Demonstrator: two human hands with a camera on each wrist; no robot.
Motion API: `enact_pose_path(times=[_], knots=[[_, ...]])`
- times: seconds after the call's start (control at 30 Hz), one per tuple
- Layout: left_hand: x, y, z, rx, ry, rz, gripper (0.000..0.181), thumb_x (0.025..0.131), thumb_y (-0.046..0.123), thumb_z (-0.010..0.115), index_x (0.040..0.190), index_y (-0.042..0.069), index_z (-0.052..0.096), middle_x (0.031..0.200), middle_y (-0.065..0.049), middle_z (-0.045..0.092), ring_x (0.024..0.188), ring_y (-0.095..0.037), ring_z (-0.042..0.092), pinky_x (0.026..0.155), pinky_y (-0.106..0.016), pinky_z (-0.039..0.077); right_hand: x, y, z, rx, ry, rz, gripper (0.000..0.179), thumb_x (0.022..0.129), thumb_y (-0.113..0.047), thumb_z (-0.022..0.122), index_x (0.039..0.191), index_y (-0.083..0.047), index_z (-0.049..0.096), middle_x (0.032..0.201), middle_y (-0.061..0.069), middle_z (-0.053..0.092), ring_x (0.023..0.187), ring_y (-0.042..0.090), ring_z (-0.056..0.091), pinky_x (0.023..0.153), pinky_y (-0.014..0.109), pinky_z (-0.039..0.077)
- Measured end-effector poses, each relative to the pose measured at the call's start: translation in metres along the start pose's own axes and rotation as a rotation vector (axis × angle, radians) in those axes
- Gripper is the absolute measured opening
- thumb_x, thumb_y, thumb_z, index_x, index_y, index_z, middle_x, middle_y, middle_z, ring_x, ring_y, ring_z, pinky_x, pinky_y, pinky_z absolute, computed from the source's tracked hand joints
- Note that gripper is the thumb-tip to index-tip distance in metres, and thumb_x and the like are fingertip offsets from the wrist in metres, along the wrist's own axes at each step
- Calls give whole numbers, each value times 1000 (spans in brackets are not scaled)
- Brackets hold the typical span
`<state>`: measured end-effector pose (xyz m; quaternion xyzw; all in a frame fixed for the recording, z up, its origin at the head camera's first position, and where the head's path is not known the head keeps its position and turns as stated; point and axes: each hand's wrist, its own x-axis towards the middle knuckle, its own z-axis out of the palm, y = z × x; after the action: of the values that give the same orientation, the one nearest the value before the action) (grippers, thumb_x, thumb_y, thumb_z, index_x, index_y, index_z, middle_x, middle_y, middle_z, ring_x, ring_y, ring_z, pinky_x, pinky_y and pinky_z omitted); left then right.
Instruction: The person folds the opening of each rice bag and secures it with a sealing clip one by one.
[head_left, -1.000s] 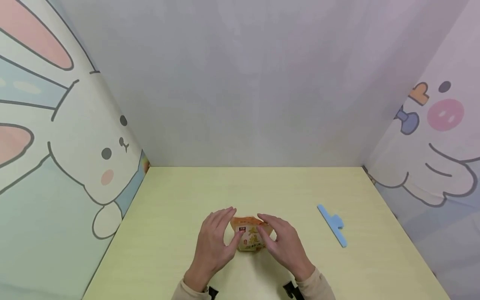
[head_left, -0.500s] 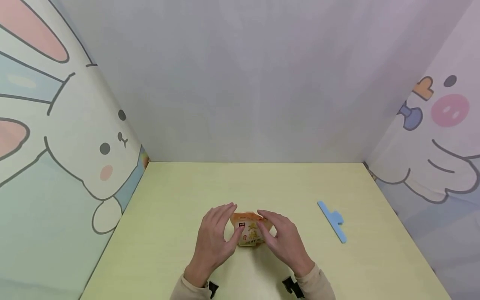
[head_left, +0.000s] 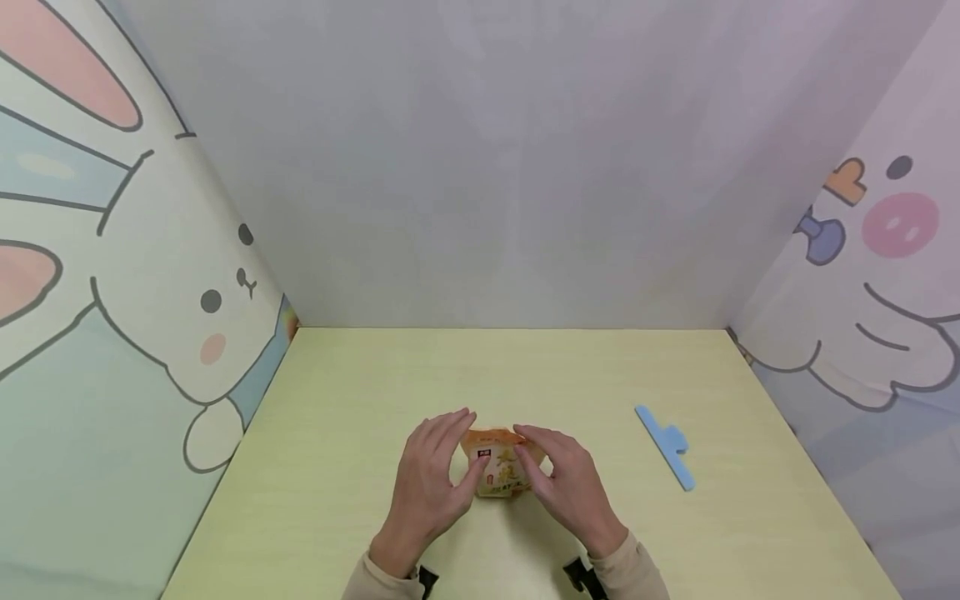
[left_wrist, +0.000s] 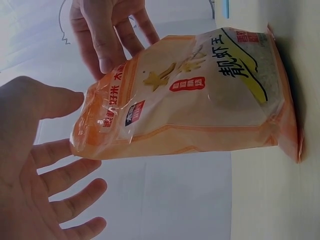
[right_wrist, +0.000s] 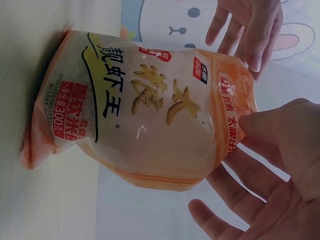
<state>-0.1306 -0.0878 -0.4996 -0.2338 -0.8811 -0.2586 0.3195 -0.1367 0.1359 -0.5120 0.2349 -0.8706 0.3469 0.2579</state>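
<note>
An orange-and-cream printed bag of rice (head_left: 495, 477) stands upright on the table, white grains showing through its lower part in the right wrist view. My right hand (head_left: 567, 483) pinches the orange top strip at the right, thumb in front and fingers behind. My left hand (head_left: 430, 483) is spread at the left of the bag's top. Its thumb (left_wrist: 60, 101) points at the top edge and its index finger reaches behind the corner in the left wrist view. The other fingers are apart and bent loosely.
A light blue bag clip (head_left: 666, 447) lies on the pale yellow table (head_left: 360, 375), right of the hands. A grey curtain (head_left: 495, 167) hangs behind the table. Cartoon-printed cloths line the left and right sides.
The hands and the bag of rice keep their places. Only the head view shifts slightly up and down.
</note>
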Motion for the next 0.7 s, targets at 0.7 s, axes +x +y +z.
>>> enact_pose_path(times=[0.7], knots=[[7, 7, 7, -35, 0, 24, 45, 84, 22, 88, 126, 10, 76, 132, -7, 75, 119, -26, 69, 101, -53, 56, 4, -3, 1, 4, 46, -48, 26, 88, -4, 85, 114, -6, 81, 104, 3, 83, 93, 17, 78, 83, 45, 64]])
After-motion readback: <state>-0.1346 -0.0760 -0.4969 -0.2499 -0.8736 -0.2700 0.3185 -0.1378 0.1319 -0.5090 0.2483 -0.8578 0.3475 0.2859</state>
